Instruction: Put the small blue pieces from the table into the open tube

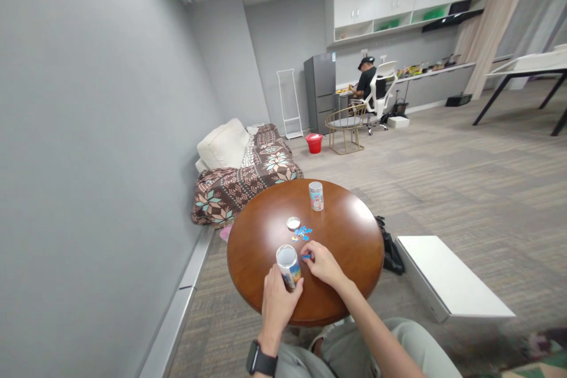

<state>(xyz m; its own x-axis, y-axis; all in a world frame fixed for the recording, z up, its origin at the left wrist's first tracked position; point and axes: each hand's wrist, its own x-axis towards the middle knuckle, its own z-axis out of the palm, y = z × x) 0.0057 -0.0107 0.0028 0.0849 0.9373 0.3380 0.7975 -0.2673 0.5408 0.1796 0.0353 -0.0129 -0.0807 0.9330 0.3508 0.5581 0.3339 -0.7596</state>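
One blue piece [306,257] between right thumb and fingertips, gap nearly closed. Right hand [322,264] back upward, forearm slanting in from lower right, just beside the open can [290,269]. Left hand [278,302] curled round that can, thumb on its right side. Beyond, on the table [349,248]: loose pieces [303,230], lid [293,224], second can [316,198].
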